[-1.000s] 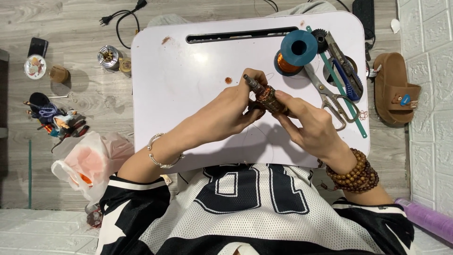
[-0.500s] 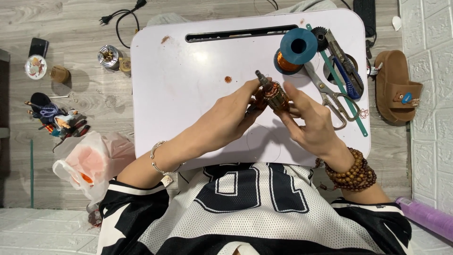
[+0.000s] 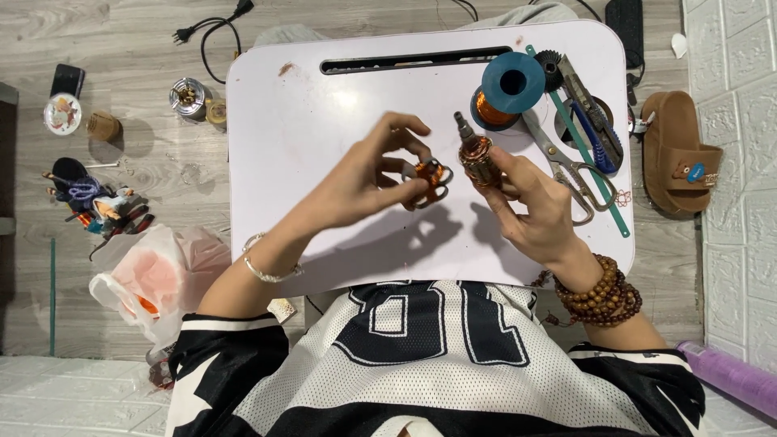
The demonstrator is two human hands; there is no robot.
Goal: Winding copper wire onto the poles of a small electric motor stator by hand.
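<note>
Over the white lap table [image 3: 324, 162], the 2 hands have drawn apart since a second ago: the right hand [image 3: 538, 214] now holds the copper-wound motor core [image 3: 476, 154] alone, fingers wrapped around it, while the left hand [image 3: 368, 174] pinches a small metal-and-copper part [image 3: 429, 176] pulled free. Around it lie grey plank flooring [image 3: 129, 162], scissors [image 3: 566, 166] and a blue wire spool [image 3: 511, 85].

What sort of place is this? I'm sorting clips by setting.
Probably a home floor used for repair work: a lap table on wood flooring, a slipper, and a copper wire spool beside scissors.
</note>
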